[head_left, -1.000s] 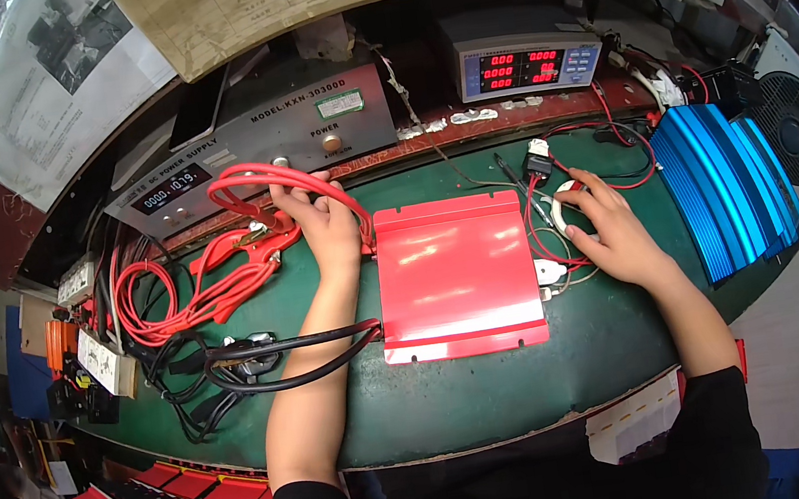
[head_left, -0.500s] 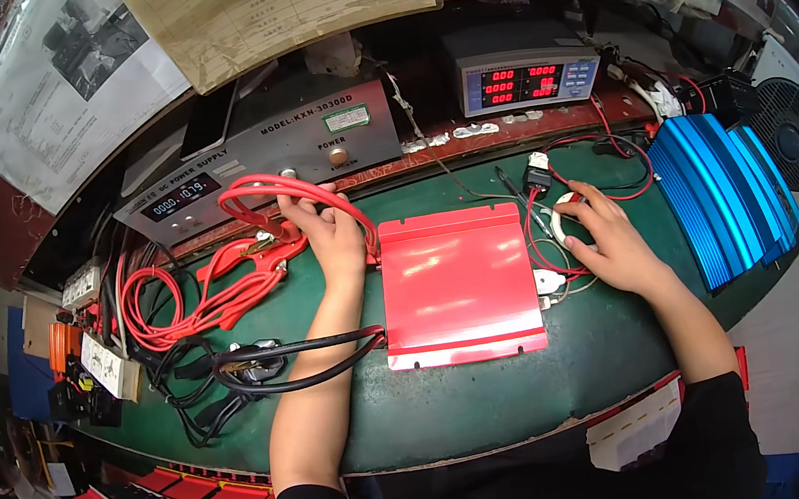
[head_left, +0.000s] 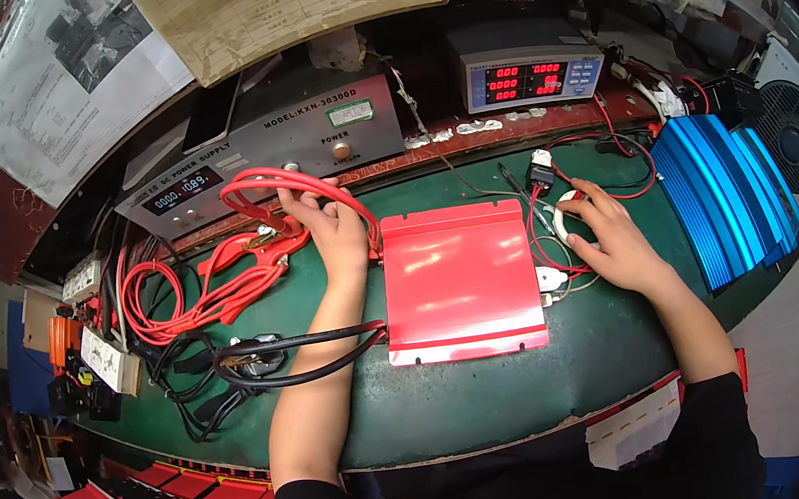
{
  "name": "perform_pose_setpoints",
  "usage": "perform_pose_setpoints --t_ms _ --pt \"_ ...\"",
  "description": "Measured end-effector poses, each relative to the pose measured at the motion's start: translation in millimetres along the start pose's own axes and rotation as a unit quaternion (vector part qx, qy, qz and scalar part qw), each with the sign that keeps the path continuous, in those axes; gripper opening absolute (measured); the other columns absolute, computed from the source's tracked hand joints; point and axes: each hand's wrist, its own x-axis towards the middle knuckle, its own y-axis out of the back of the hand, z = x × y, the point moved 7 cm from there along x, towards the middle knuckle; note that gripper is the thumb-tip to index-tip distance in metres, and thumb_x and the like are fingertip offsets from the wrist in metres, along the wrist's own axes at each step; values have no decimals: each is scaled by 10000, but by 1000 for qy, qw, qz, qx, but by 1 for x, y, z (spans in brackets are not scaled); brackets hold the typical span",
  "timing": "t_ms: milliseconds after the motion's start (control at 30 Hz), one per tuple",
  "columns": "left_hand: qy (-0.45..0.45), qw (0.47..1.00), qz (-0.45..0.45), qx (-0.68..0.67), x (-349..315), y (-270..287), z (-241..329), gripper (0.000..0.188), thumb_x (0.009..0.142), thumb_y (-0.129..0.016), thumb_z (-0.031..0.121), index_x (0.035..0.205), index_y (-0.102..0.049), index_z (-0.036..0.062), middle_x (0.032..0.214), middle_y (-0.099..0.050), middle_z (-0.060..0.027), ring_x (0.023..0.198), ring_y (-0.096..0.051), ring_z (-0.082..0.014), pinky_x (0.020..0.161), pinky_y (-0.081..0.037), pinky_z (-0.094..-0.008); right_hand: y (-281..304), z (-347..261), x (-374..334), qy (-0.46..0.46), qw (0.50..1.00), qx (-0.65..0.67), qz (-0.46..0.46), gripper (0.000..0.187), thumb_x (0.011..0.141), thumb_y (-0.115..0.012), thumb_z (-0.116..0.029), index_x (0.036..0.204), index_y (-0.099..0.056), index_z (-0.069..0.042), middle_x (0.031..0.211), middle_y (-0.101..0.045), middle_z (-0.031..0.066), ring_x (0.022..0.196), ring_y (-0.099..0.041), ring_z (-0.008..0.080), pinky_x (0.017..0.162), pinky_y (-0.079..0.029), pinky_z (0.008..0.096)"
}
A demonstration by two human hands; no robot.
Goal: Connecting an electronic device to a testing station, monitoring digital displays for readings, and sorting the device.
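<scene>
At the far left of the green counter (head_left: 461, 413), a heap of red cables (head_left: 188, 292) lay coiled above a tangle of black cables (head_left: 263, 358). One thick red lead (head_left: 295, 182) rose from that heap in a loop, and the left hand (head_left: 331, 228) had it, fingers curled shut around the cable just beside the upper left corner of the flat red metal box (head_left: 459, 282). The lead looked stiff and springy, the sort that holds its curve and pushes back, so a grip close to its end near the box seemed the sensible place. The box sat flat in the middle of the counter; it looked rigid and fairly weighty, with smooth painted faces best taken by the edges. Behind stood a grey power supply (head_left: 276, 155) and a meter with red digits (head_left: 523, 77). To the right of the box, the right hand (head_left: 611, 242) rested half closed on a small white ring-shaped part (head_left: 565, 218) among thin red wires (head_left: 545, 240), fingers bent over it; I could not tell whether it was truly pinched. Farthest right lay a ribbed blue casing (head_left: 725, 191).
</scene>
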Motion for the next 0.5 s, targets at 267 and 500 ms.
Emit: perform_pose_setpoints --t_ms 267,500 --pt "-9 1000 -13 3 -1 0 0 695 964 -517 -34 1478 -73 111 1147 -562 -127 718 -604 -142 644 -503 -249 -1 0 0 -3 1000 0 -6 413 914 -609 -209 1297 -545 -68 1497 -385 237 1390 -380 430 1140 -307 485" --pt "-10 1000 -15 2 0 0 0 734 964 -518 -37 1504 -48 130 1142 -562 -125 711 -603 -143 648 -508 -254 0 1 0 -1 1000 0 -4 409 916 -606 -205 1296 -544 -68 1500 -379 236 1389 -379 428 1138 -308 484"
